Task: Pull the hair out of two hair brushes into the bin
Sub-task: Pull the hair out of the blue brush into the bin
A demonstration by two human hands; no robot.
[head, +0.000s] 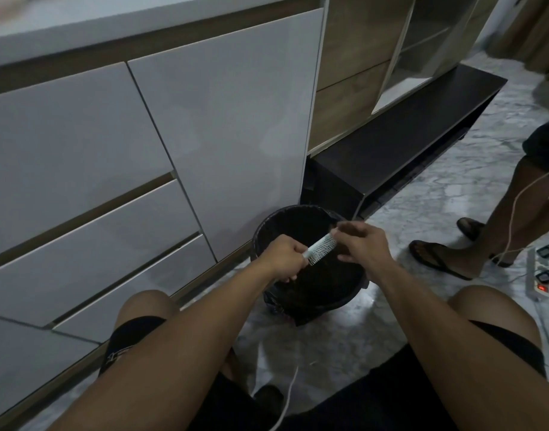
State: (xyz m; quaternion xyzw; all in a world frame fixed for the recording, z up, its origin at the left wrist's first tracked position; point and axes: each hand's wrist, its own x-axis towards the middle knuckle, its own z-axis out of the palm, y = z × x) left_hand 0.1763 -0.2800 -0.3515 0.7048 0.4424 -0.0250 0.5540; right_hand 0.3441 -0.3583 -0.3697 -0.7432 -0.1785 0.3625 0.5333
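The hair brush hangs directly over the open mouth of the bin, and that is the relation the coming pull depends on: anything drawn off the bristles has only to drop straight down into the black liner. The brush's long axis runs from lower left to upper right, handle toward the left hand and head toward the right hand. The left hand is clenched around the handle, holding the brush steady; the right hand is bent over the far tip of the head with its fingertips pinched together there, apparently on hair (the strands themselves are too fine and the picture too blurred to make out). The right hand is thus the nearer one to the bristles and looks to be the one doing the pulling, likely away from the head. The bin stands on the marble floor just in front of the white cabinet. How much hair sits in the brush or in the bin cannot be told against the dark liner, and the handle is hidden inside the left fist. A second brush is nowhere in view.
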